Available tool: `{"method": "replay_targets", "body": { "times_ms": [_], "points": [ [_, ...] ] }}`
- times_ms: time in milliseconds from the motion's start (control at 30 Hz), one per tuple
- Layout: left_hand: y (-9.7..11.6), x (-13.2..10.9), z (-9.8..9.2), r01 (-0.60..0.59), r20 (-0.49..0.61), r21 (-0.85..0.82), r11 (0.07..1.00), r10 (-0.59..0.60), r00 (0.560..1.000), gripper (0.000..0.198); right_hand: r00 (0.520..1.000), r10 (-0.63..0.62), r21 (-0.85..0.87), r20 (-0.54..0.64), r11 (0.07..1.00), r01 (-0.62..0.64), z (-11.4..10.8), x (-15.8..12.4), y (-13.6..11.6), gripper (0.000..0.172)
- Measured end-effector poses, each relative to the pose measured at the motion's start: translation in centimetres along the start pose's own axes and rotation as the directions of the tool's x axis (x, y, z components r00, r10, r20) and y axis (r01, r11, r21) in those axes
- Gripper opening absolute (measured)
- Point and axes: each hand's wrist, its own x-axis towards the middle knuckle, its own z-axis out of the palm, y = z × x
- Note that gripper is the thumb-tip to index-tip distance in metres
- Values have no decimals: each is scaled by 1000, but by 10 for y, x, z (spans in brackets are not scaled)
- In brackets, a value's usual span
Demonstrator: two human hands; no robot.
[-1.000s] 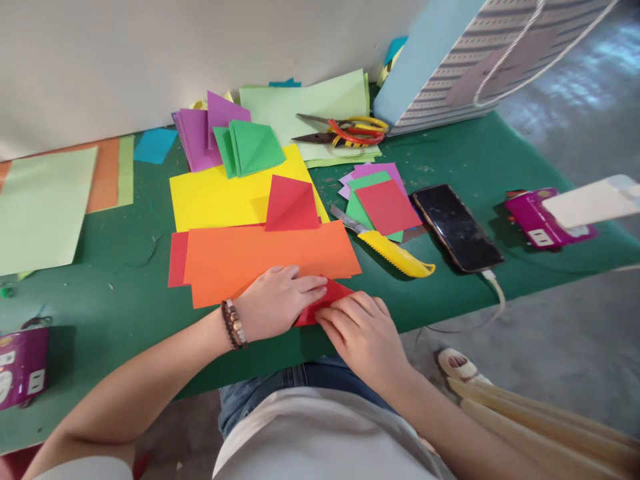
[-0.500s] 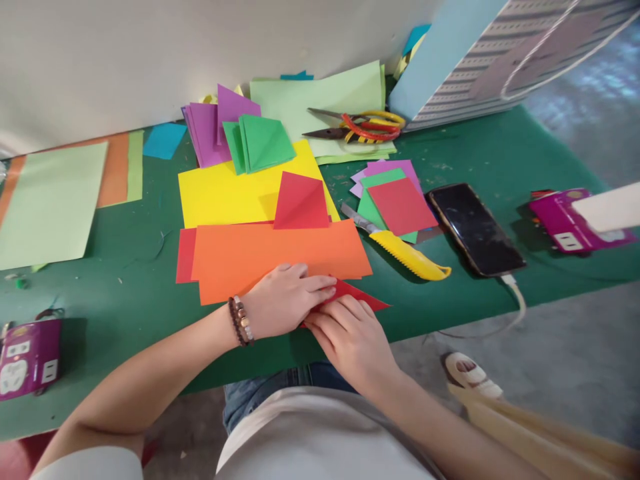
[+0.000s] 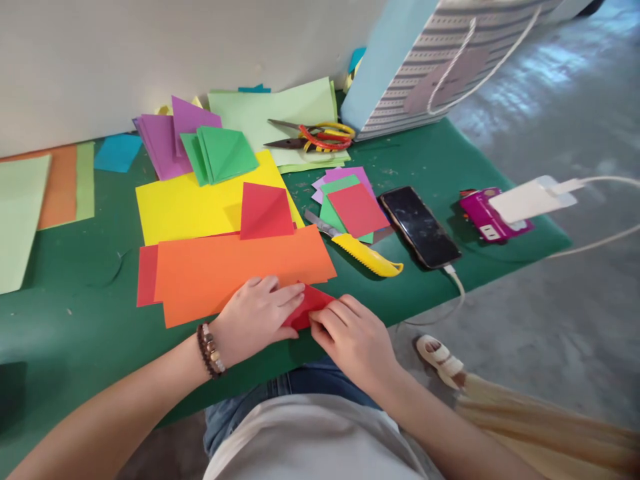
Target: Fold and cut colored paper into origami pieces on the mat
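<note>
A small folded piece of red paper [image 3: 311, 307] lies on the green mat [image 3: 90, 320] between my hands. My left hand [image 3: 257, 320] rests with its fingertips on the paper's left end, beside the lower edge of a wide orange sheet [image 3: 235, 273]. My right hand [image 3: 354, 341] presses down on the paper's right end, and its fingers hide part of the fold. A beaded bracelet [image 3: 210, 350] circles my left wrist. Past the orange sheet lie a yellow sheet [image 3: 193, 210] and a folded red square [image 3: 266, 212].
Scissors with red and yellow handles [image 3: 315, 137] lie on pale green paper. Nearby are a yellow utility knife [image 3: 367, 255], a phone on a charging cable [image 3: 419, 227], and folded green and purple paper. A striped paper bag [image 3: 410, 73] leans against the wall, and the mat's edge drops to a concrete floor.
The red paper's pointed end no longer sticks out to the right, and the paper now sits more compactly between my hands. The whole scene has shifted left in view.
</note>
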Motion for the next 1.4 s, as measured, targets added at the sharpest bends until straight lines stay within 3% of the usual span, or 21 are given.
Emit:
{"method": "replay_targets", "body": {
  "times_ms": [467,933,1267,1400],
  "points": [
    [1,1,-1,16,22,19,1000,-16,1000,53,1000,12,-77,-1,997,-12,-11,-6,16,19],
    [-1,0,0,7,12,22,1000,-7,1000,54,989,147,-179,-21,973,-148,-18,-6,26,22],
    [-1,-1,-1,10,26,17,1000,-11,1000,52,973,221,-121,-65,966,-228,-17,-10,31,24],
    [-1,0,-1,10,25,9,1000,-10,1000,53,959,270,-134,-84,951,-279,-19,-15,44,23]
  ]
}}
